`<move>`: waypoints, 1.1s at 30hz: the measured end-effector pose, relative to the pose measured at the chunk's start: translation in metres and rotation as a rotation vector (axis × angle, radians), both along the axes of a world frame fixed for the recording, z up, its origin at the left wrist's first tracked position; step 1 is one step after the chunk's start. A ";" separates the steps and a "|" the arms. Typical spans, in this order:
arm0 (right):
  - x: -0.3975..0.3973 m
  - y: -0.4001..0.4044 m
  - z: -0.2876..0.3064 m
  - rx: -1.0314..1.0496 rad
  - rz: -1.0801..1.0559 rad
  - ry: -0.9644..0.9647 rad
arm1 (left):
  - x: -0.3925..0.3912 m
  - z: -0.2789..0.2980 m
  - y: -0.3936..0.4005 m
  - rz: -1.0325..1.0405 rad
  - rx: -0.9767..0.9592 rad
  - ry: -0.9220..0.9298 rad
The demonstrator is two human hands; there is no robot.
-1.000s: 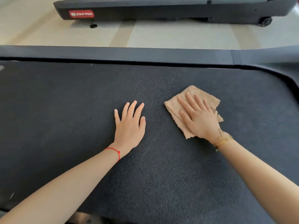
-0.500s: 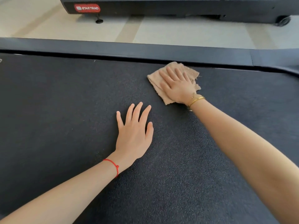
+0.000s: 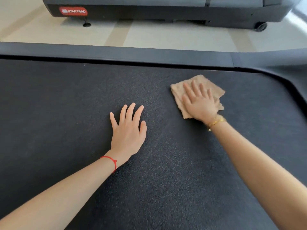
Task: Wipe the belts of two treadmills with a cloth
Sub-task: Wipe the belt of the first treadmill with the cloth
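- Head view, the only one we've got: we're looking down at a dark, speckled treadmill belt (image 3: 166,171) that fills most of the frame.
- Our right hand (image 3: 200,103) lies flat on a tan cloth (image 3: 178,95), fingers (image 3: 187,88) straight and a bit spread, pressing it down on the belt rather than gripping it.
- The cloth looks folded and a little ragged at the edges. It sits on the far right part of the belt, near the grey side rail (image 3: 116,53) but apart from it, and close to where the belt's edge curves round.
- There's a gold bracelet (image 3: 216,122) on that wrist.
- Our left hand (image 3: 128,131) rests palm-down on the bare belt, fingers straight and slightly fanned, holding nothing. It's well to the left of the cloth and not touching it.
- A red string bracelet (image 3: 110,161) is on the left wrist.
- Beyond the rail there's pale floor (image 3: 166,37), then a second treadmill (image 3: 166,12) with a red STAR TRAC label (image 3: 73,11), a levelling foot (image 3: 86,24) and a small wheel (image 3: 261,27) under it.
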State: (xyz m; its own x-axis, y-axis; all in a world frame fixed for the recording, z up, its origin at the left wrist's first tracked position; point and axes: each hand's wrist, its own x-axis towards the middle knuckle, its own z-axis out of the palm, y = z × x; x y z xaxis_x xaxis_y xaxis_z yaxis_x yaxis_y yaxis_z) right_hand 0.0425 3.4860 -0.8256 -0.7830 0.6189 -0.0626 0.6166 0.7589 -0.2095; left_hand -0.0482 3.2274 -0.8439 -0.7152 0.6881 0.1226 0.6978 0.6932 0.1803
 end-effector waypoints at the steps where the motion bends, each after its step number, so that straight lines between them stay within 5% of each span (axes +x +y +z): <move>1: 0.010 -0.020 -0.001 0.019 0.060 0.018 | 0.000 0.000 0.000 0.000 0.002 0.000; 7: 0.079 -0.072 -0.004 0.005 0.280 0.052 | 0.001 -0.001 -0.002 0.001 0.018 -0.006; 15: 0.075 -0.029 0.003 -0.044 -0.196 -0.022 | 0.002 0.001 -0.001 -0.004 0.041 -0.047; 24: 0.137 -0.158 0.000 0.007 0.186 0.025 | 0.012 0.006 -0.004 -0.036 0.077 -0.040; 33: 0.200 -0.104 0.008 -0.007 -0.321 -0.015 | 0.060 0.004 -0.009 -0.112 0.048 -0.081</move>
State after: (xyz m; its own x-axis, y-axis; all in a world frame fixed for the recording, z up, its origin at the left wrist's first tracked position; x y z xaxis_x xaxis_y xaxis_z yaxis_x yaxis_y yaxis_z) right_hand 0.2429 3.3820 -0.8176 -0.5463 0.8339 -0.0781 0.8277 0.5232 -0.2029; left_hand 0.0116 3.2186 -0.8396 -0.6429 0.7591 0.1022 0.7523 0.6008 0.2703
